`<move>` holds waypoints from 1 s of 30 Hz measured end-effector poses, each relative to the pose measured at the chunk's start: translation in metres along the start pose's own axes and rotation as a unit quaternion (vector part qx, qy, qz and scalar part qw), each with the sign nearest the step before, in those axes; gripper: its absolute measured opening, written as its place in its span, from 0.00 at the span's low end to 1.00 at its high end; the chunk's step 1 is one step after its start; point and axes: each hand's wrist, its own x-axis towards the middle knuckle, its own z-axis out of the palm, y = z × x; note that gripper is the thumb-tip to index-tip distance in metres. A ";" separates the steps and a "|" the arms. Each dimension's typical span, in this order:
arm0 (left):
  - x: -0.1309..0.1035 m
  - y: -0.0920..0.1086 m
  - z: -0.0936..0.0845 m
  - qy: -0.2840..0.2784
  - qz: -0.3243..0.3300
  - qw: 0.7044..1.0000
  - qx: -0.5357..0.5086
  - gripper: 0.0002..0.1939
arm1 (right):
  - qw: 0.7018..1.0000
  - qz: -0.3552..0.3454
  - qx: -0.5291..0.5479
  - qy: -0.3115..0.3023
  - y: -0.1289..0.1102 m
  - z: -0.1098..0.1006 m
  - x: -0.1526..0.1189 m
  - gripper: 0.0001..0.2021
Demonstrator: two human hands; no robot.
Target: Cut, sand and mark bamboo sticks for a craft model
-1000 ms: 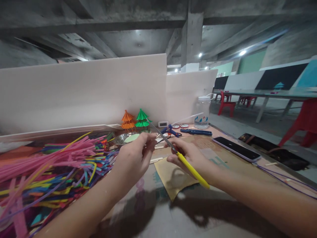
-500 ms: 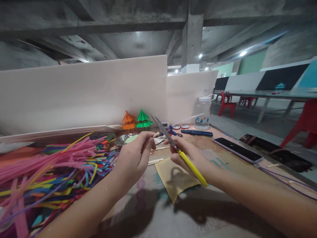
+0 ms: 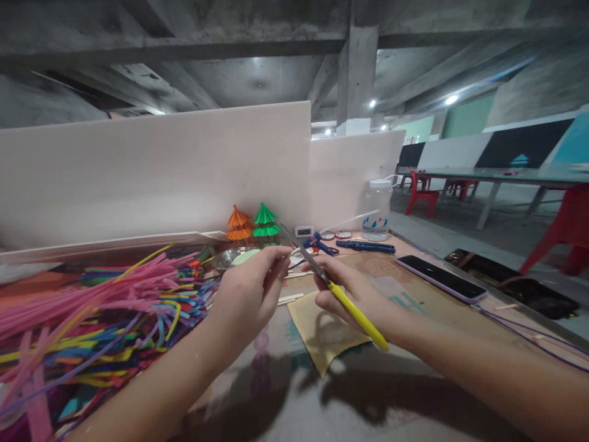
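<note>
The yellow-handled scissors sit mid-scene in the right hand, blades pointing to about ten o'clock and handle to about four. That hand is curled around the near part of the handle, fingertips close to the pivot; the scissors are seen nearly edge-on, so I can't tell how far apart the blades are. The left hand, almost closed, pinches a small pale stick between thumb and fingers. The blades cross right by its tip — touching or just beside, I can't say which. Taking the pivot as the clock's centre, a yellowish sheet lies at six, marked by shadow, and more pale sticks at eight. Straight up at twelve is a blue glue gun; near ten stand a green paper tree and an orange one, with a metal bowl nearer nine. A heap of coloured strips spreads at nine — pink ones on top. A phone lies at three, and a clear bottle stands between one and two.
</note>
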 end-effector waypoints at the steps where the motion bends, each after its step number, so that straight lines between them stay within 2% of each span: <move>1: 0.000 0.000 0.000 0.004 0.002 1.000 0.003 0.08 | 1.000 -0.001 -0.006 0.000 0.000 0.000 0.000 0.28; 6: -0.001 -0.003 0.002 0.019 0.008 1.000 0.023 0.07 | 1.000 0.007 -0.025 -0.002 0.005 0.000 0.001 0.26; 14: -0.002 -0.004 0.005 0.005 0.007 0.999 0.043 0.07 | 0.996 0.033 -0.078 0.012 0.010 0.001 -0.001 0.23; 25: -0.003 -0.002 0.006 0.009 0.004 0.999 0.039 0.07 | 0.990 0.009 -0.136 0.041 0.015 -0.001 -0.002 0.20; 30: -0.001 -0.002 0.003 -0.009 -0.031 0.999 0.012 0.07 | 0.995 0.007 -0.093 0.043 0.012 0.001 0.000 0.26</move>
